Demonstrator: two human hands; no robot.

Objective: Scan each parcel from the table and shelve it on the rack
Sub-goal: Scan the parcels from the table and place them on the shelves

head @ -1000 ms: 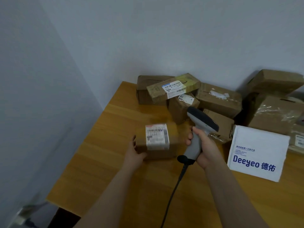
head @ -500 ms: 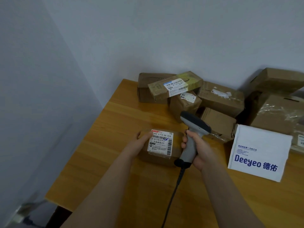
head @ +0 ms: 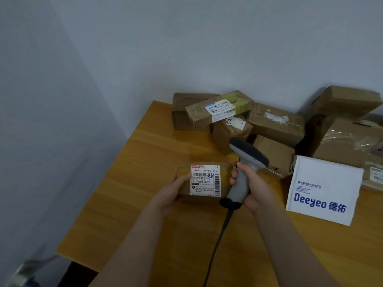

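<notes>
Left hand (head: 173,191) grip around taped cardboard parcel (head: 204,182); right hand (head: 251,188) clenching smooth grey scanner (head: 245,168).

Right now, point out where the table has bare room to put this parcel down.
Bare wood runs along the table's left edge, left of the held parcel, and across the near edge under both forearms. The back right is crowded: stacked cardboard boxes and the white mailer.

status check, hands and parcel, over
Left hand holds parcel, label up. Right hand grips scanner. Not yet aimed at label. Nothing in the way.
</notes>
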